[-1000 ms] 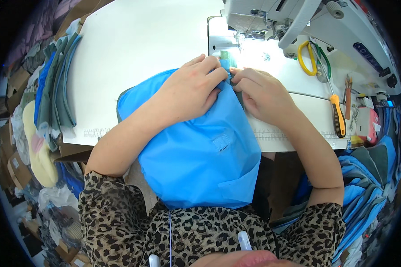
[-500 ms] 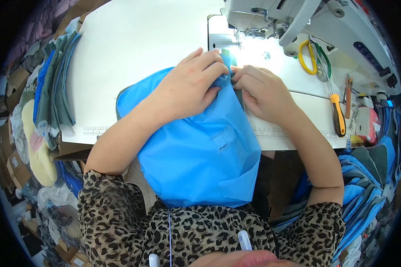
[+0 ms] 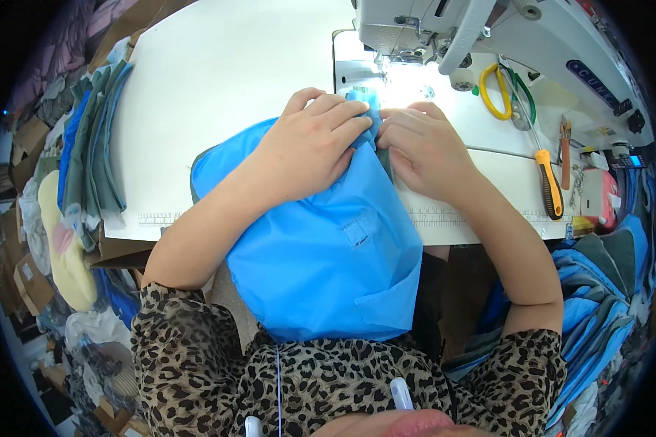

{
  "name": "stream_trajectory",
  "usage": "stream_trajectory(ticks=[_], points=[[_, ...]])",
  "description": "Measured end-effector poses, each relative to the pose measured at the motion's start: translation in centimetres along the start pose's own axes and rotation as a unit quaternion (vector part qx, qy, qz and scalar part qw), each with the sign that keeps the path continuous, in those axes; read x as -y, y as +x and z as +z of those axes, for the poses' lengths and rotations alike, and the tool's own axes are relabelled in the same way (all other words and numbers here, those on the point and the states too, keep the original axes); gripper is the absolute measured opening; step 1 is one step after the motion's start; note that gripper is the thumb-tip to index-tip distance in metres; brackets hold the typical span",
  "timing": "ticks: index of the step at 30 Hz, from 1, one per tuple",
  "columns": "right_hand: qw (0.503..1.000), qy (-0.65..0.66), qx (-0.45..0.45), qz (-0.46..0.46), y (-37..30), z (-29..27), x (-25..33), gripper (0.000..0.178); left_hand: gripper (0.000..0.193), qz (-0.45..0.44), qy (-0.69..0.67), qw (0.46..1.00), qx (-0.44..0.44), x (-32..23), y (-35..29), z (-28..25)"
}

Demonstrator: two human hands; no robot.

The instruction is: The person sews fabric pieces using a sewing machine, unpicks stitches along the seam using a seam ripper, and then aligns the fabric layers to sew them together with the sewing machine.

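Note:
A bright blue piece of fabric (image 3: 321,262) with a dark green edge drapes over the table's near edge toward my lap. Its narrow far end lies just in front of the needle area of a white sewing machine (image 3: 408,29). My left hand (image 3: 317,138) presses on this end, fingers bent and closed on the blue fabric. On the other side, my right hand (image 3: 424,149) pinches the fabric's right edge between thumb and fingers. The fingertips of both hands come close together near the machine's lit plate. A small stitched square shows on the fabric's lower part.
Yellow-handled scissors (image 3: 497,93) and an orange-black screwdriver (image 3: 549,186) lie right of my right hand. A ruler strip (image 3: 444,217) runs along the table's near edge. Folded green and blue pieces (image 3: 98,146) stack at left; more blue-green pieces (image 3: 598,291) hang at lower right.
Both hands keep hold of the blue fabric. Its far end sits slightly nearer to me, and the left fingers have shifted a little. The view has moved slightly.

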State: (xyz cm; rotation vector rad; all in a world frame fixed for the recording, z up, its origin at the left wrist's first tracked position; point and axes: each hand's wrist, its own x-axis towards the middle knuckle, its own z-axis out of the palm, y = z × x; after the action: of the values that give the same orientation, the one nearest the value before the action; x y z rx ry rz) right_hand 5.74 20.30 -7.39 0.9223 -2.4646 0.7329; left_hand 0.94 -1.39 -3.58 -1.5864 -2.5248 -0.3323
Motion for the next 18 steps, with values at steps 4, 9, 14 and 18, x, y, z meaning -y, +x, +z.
stream_trajectory(ticks=[4, 9, 14, 18], points=[[1.0, -0.002, 0.016, 0.009, -0.07, 0.03, -0.08, 0.011, 0.039, -0.008, -0.006, 1.0, 0.001, -0.24, 0.03, 0.05], [1.0, -0.002, 0.002, 0.006, -0.08, 0.09, 0.03, 0.011, 0.044, -0.024, 0.007, 1.0, -0.008, -0.33, 0.02, 0.27], [1.0, -0.019, -0.007, 0.008, -0.15, 0.14, -0.05, 0.012, 0.049, -0.046, -0.038, 0.998, 0.0, -0.62, 0.41, 0.27], [0.999, -0.024, -0.022, 0.002, -0.15, 0.15, 0.0, 0.013, 0.052, -0.053, -0.032, 0.998, 0.006, -0.66, 0.29, 0.28]])
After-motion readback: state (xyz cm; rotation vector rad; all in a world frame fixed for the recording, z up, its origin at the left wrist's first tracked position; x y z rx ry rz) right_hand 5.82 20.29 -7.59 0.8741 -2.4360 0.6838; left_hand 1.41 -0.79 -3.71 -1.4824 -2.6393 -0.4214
